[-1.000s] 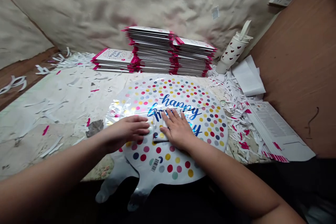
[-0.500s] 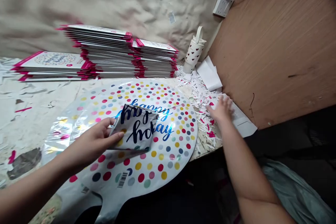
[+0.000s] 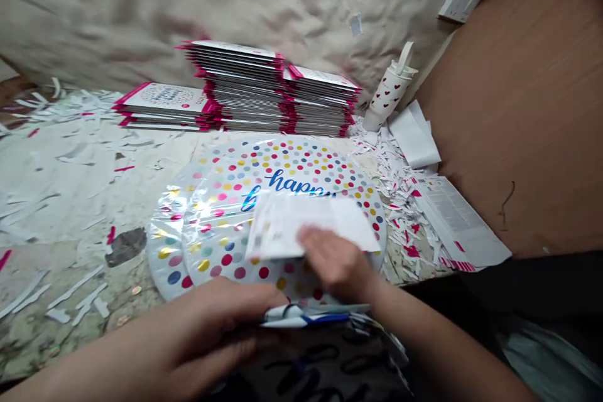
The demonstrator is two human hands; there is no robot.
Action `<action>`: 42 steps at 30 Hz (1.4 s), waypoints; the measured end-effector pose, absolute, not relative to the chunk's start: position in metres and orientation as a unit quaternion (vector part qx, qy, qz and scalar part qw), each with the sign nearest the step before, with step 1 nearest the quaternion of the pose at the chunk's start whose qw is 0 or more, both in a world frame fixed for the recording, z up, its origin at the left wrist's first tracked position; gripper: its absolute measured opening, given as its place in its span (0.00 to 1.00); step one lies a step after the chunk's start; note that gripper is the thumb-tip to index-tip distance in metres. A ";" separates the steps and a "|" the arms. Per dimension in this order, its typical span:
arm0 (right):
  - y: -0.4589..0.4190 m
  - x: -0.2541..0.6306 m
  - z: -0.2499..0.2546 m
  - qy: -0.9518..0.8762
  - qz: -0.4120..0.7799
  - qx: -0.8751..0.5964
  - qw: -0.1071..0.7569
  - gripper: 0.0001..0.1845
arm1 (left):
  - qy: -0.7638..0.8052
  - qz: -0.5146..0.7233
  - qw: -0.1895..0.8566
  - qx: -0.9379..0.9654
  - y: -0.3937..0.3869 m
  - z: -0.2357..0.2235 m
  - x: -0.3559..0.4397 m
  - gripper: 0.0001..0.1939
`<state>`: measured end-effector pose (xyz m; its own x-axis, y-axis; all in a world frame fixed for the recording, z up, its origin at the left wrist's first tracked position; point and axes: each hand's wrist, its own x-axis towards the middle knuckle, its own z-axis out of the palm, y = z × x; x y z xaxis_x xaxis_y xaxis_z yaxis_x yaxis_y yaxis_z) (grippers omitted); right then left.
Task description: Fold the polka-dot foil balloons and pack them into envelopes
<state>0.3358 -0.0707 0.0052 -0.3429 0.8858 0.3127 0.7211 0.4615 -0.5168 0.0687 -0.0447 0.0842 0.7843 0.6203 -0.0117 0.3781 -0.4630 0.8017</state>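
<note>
In the lower middle, my left hand [image 3: 230, 314] is closed on a folded foil balloon [image 3: 311, 317], which I see nearly edge-on. Just beyond it, my right hand [image 3: 339, 264] grips a white printed paper sheet [image 3: 348, 220], a little blurred by motion. The sheet is over a flat foil balloon [image 3: 226, 213] with coloured dots and blue lettering, covering part of the words. This flat balloon lies on the worktable [image 3: 174, 157], with more than one layer showing at its left edge.
Stacks of pink-edged packages [image 3: 249, 88] stand against the covered back wall. To their right are a heart-patterned tumbler [image 3: 389, 94], a folded white paper [image 3: 414, 135], shredded paper [image 3: 396, 201] and a pile of printed sheets [image 3: 461, 220]. A brown board [image 3: 527, 125] borders the right side.
My right hand has come from the printed sheets at the right to the middle, now with a sheet. My left hand has lowered the folded balloon and tilted it edge-on. The view has shifted left.
</note>
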 end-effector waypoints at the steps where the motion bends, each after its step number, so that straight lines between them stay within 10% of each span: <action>1: -0.071 0.321 -0.001 -0.797 0.259 -0.467 0.284 0.19 | 0.270 0.106 0.446 0.847 -0.046 0.088 0.070 0.11; 10: -0.060 0.352 0.011 -0.488 0.720 -0.417 0.263 0.24 | 0.312 0.048 0.397 0.862 0.002 0.043 0.093 0.19; 17: -0.067 0.406 -0.020 -0.225 0.597 -0.626 0.448 0.21 | 0.341 -0.141 0.089 0.925 -0.025 0.020 0.091 0.19; 30: -0.088 0.394 -0.004 -0.429 0.295 -0.765 0.380 0.19 | 0.124 0.085 0.106 0.983 0.020 -0.004 0.182 0.06; 42: -0.073 0.394 0.008 -0.365 0.483 -0.617 0.502 0.18 | 0.124 0.126 0.091 0.980 0.022 0.009 0.172 0.08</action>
<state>0.3942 -0.0732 0.0079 0.2660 0.9362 -0.2297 -0.0356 -0.2286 -0.9729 0.1719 0.0217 0.0093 0.9374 0.2667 0.2241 0.2206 -0.9524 0.2105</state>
